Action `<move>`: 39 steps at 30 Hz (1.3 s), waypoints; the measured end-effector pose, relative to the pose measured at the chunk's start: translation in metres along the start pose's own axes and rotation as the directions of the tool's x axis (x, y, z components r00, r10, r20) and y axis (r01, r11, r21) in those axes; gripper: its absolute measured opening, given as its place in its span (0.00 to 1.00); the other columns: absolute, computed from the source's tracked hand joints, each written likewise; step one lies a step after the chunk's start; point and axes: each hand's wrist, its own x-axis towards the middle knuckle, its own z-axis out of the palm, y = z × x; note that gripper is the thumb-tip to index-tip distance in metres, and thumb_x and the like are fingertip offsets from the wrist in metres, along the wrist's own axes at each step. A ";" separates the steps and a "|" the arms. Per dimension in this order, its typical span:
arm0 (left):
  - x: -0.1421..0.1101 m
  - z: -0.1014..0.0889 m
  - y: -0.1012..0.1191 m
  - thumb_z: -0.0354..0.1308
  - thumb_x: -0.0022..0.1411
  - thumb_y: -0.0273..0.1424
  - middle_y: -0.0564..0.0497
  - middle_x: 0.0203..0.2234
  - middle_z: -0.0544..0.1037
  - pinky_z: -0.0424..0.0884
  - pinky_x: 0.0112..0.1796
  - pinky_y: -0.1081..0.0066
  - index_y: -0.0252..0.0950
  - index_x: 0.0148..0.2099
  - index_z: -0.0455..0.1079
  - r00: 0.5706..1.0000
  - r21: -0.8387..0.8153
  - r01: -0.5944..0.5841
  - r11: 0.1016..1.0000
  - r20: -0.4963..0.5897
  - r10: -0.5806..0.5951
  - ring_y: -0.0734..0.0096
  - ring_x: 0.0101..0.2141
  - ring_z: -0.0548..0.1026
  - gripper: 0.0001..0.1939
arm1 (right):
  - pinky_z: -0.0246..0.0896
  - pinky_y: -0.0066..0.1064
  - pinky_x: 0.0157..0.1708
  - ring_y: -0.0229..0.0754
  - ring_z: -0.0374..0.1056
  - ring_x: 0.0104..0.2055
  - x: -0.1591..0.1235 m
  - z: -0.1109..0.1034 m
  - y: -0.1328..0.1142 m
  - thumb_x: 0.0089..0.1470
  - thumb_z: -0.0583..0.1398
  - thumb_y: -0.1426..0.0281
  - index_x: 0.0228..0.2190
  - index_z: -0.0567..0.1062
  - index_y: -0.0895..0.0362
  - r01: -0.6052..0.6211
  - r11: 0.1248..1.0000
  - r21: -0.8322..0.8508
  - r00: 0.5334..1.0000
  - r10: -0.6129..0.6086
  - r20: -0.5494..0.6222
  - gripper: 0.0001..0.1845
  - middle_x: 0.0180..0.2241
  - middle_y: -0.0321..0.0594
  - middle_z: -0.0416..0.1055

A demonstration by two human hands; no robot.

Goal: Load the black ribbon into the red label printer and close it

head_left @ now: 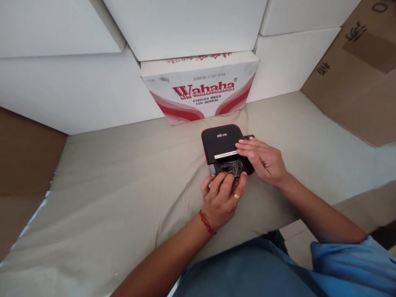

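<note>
Work centers on the red-edged black device (pixel 221 144), flat on the beige cloth (pixel 123 189) in front of the Wahaha carton (pixel 202 91). Your left hand (pixel 220 200) curls its fingers at the near side, against the dark recess (pixel 232 167) below a white label strip (pixel 227 155); the fingertips are hidden, so whether they pinch anything cannot be told. Your right hand (pixel 264 161) lies loosely extended along the device's right side, fingers together, touching but not closed around it. The step in hand appears to be work at that exposed recess; the next move seems to call for a steady right hand while your left fingers work lightly. Open cloth stretches widely to your left, with less toward the brown carton (pixel 355 78) at right. The Wahaha carton limits reach ahead; the cloth's near edge falls close to your body.
</note>
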 end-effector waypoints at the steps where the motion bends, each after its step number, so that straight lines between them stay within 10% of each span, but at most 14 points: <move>1: 0.000 0.000 0.000 0.60 0.73 0.25 0.48 0.41 0.85 0.63 0.67 0.57 0.48 0.65 0.78 1.000 0.003 0.003 1.000 0.001 -0.003 0.62 0.50 0.80 0.23 | 0.72 0.52 0.69 0.48 0.83 0.60 -0.004 0.001 0.000 0.78 0.53 0.62 0.47 0.89 0.48 0.020 0.999 -0.041 1.000 -0.020 0.003 0.22 0.53 0.41 0.87; 7: 0.001 0.001 0.003 0.62 0.71 0.23 0.48 0.38 0.84 0.64 0.67 0.58 0.45 0.57 0.82 1.000 0.018 0.014 1.000 -0.020 -0.013 0.64 0.48 0.80 0.18 | 0.75 0.48 0.66 0.46 0.84 0.58 -0.010 0.006 -0.001 0.75 0.56 0.71 0.47 0.88 0.49 0.054 0.992 -0.116 0.998 -0.059 -0.038 0.19 0.52 0.40 0.87; 15: -0.002 0.002 -0.004 0.64 0.68 0.21 0.51 0.42 0.85 0.60 0.68 0.58 0.51 0.71 0.73 0.998 -0.124 0.052 0.991 -0.022 -0.055 0.64 0.49 0.82 0.33 | 0.74 0.52 0.67 0.49 0.83 0.59 -0.011 0.012 -0.003 0.76 0.53 0.68 0.48 0.88 0.48 0.012 0.998 -0.067 0.997 -0.017 -0.070 0.21 0.52 0.41 0.88; 24: 0.006 -0.011 -0.027 0.63 0.69 0.26 0.48 0.46 0.81 0.71 0.61 0.52 0.46 0.70 0.66 0.973 -0.387 0.156 0.909 -0.099 -0.209 0.59 0.50 0.79 0.30 | 0.75 0.56 0.55 0.55 0.79 0.52 -0.041 0.009 -0.013 0.70 0.61 0.61 0.51 0.87 0.43 0.284 0.954 -0.095 0.955 -0.290 -0.055 0.16 0.42 0.40 0.88; 27: 0.006 -0.006 -0.047 0.63 0.71 0.34 0.45 0.56 0.76 0.70 0.64 0.49 0.47 0.68 0.68 0.851 -0.544 0.445 0.711 0.009 -0.525 0.54 0.59 0.75 0.25 | 0.77 0.53 0.49 0.55 0.76 0.51 -0.041 0.009 -0.010 0.70 0.60 0.63 0.53 0.87 0.45 0.293 0.955 -0.041 0.952 -0.295 -0.078 0.17 0.40 0.42 0.86; 31: 0.008 0.010 -0.073 0.69 0.66 0.45 0.50 0.75 0.65 0.61 0.73 0.47 0.56 0.73 0.64 0.681 -0.782 0.616 0.100 0.464 -0.566 0.48 0.75 0.63 0.37 | 0.77 0.51 0.47 0.54 0.77 0.49 -0.034 0.010 -0.009 0.71 0.59 0.63 0.48 0.88 0.44 0.262 0.965 0.026 0.963 -0.260 -0.068 0.17 0.39 0.42 0.85; 34: 0.010 0.020 -0.081 0.70 0.62 0.46 0.53 0.80 0.60 0.59 0.76 0.46 0.57 0.76 0.62 0.657 -0.771 0.623 -0.133 0.608 -0.445 0.46 0.78 0.59 0.43 | 0.76 0.48 0.46 0.50 0.77 0.45 -0.030 0.010 -0.009 0.73 0.58 0.65 0.47 0.87 0.47 0.296 0.954 0.048 0.953 -0.291 -0.087 0.16 0.38 0.41 0.84; 39: 0.010 0.029 -0.080 0.71 0.59 0.42 0.57 0.82 0.57 0.53 0.79 0.45 0.60 0.79 0.57 0.640 -0.762 0.586 -0.275 0.643 -0.421 0.48 0.81 0.52 0.49 | 0.74 0.47 0.45 0.49 0.78 0.44 -0.027 0.008 -0.008 0.72 0.59 0.66 0.48 0.86 0.48 0.319 0.946 0.058 0.946 -0.315 -0.075 0.14 0.38 0.41 0.84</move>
